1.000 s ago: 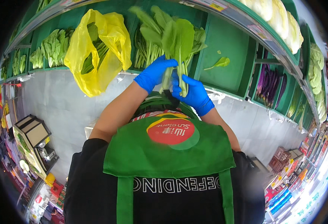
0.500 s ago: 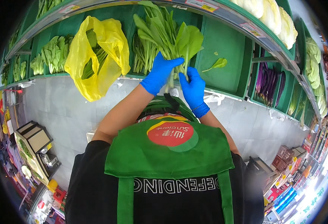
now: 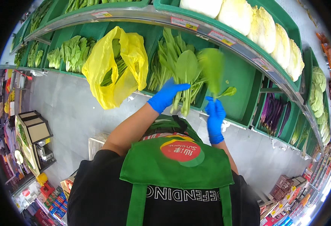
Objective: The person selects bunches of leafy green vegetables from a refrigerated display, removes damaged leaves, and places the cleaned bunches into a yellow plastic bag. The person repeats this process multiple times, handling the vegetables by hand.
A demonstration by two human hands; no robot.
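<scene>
A: Clock laid over the view, left to right. How far along are we?

B: Partway, we judge. At ten, a yellow bag [image 3: 95, 88] hangs over the tray fronts, long-stemmed greens [image 3: 120, 69] already inside. Near twelve, the left hand [image 3: 164, 98] has thumb and fingers wrapped around the stems of a leafy bunch [image 3: 186, 71]. That bunch lies between bag and right hand, tips over the trays, not in the bag.

A: And beyond it?

B: At three, close in, the right hand [image 3: 215, 115]. Fingertips narrow, seemingly pinching the stem of a single leaf [image 3: 211, 67], blurred, apart from the bunch, blade toward half past one. A loose leaf [image 3: 229, 91] lies past two in a green tray [image 3: 244, 104], held by neither hand. How much is left, we cannot tell.

A: Writing?

B: Shelf label [image 3: 101, 14] at eleven, more labels [image 3: 184, 23] from half past twelve to two; print too small for us. At five, a round red-and-green emblem [image 3: 182, 150] on the green apron [image 3: 165, 174], lettering inverted. Just right of six, white capitals [image 3: 182, 194] on the black shirt [image 3: 101, 184], upside down, partly covered by a strap; legible, uncopied.
</scene>
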